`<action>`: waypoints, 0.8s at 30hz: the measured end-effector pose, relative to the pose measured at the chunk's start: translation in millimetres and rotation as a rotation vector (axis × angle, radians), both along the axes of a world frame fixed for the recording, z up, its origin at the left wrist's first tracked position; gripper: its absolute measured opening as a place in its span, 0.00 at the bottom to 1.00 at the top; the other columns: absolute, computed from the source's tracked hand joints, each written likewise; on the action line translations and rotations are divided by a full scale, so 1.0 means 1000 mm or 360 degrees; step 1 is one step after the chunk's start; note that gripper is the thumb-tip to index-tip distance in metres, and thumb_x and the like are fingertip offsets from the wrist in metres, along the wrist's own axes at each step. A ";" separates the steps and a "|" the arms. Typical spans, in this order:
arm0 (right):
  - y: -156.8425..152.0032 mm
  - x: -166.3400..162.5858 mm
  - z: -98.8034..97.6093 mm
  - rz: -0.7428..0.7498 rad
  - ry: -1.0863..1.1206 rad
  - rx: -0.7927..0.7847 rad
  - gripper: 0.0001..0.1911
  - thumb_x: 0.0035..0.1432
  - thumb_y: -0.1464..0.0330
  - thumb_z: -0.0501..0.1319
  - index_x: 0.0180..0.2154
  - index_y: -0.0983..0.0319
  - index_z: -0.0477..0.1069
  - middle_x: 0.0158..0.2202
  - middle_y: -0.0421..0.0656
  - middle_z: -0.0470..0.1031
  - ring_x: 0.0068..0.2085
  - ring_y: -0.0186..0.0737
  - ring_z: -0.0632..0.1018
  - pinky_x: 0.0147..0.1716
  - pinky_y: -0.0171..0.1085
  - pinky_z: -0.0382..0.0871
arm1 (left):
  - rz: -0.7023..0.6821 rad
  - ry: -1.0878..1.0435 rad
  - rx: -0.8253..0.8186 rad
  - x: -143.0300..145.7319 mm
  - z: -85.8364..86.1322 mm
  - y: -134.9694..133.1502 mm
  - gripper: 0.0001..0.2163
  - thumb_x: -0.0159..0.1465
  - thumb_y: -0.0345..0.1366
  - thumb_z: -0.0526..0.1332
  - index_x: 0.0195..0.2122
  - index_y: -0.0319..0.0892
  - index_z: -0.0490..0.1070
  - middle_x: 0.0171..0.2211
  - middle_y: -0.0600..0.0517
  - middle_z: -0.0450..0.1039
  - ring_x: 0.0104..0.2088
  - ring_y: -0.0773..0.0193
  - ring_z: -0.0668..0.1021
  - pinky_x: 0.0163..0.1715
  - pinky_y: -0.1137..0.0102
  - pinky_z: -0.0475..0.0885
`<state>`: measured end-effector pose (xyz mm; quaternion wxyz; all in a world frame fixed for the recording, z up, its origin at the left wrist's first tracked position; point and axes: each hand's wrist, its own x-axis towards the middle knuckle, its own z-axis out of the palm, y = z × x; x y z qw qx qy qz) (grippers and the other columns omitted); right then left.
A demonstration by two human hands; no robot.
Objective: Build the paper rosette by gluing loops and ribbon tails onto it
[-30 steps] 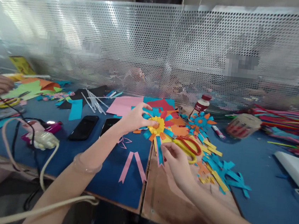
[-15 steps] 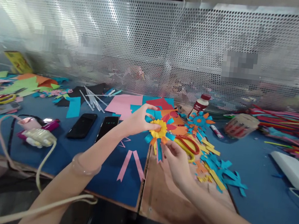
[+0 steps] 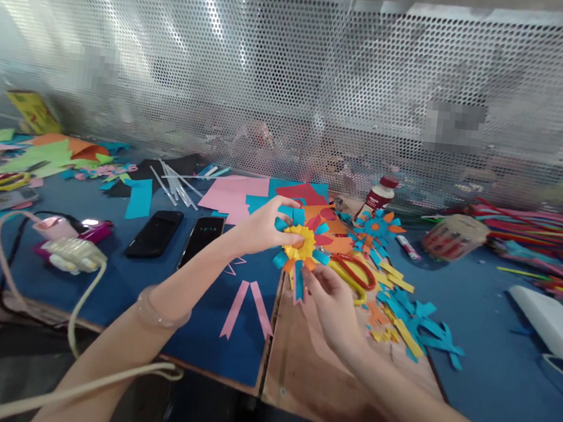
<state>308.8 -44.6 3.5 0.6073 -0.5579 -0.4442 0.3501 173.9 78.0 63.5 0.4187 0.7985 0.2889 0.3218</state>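
A paper rosette (image 3: 302, 241) with a yellow pleated centre and blue, orange and red petals is held just above the table. My left hand (image 3: 262, 226) is closed on it, thumb pressing the yellow centre. My right hand (image 3: 329, 298) is below it, fingers pinching the blue and pink ribbon tail (image 3: 298, 282) that hangs from the rosette. Red and yellow scissors (image 3: 353, 273) lie right behind my right hand. A second blue and orange rosette (image 3: 376, 227) lies flat further back.
Two black phones (image 3: 155, 233) (image 3: 203, 232) lie left of my left arm. Pink paper strips (image 3: 249, 307), coloured sheets (image 3: 235, 195), a glue bottle (image 3: 377, 197), a tape roll (image 3: 454, 236), scattered paper scraps (image 3: 415, 322) and pipe cleaners (image 3: 545, 232) cover the table. A perforated metal screen (image 3: 295, 85) stands behind.
The rosette has been lifted slightly off the table and my right hand has moved up to the ribbon tail. Another person's hand at the far left has gone out of view.
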 end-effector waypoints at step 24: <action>0.003 0.004 -0.008 0.0221 0.0406 0.0074 0.11 0.56 0.59 0.57 0.33 0.58 0.73 0.39 0.43 0.77 0.42 0.45 0.75 0.40 0.40 0.67 | -0.0035 0.0018 0.0055 0.000 0.001 -0.006 0.31 0.53 0.37 0.66 0.56 0.39 0.59 0.40 0.46 0.68 0.41 0.59 0.74 0.38 0.66 0.72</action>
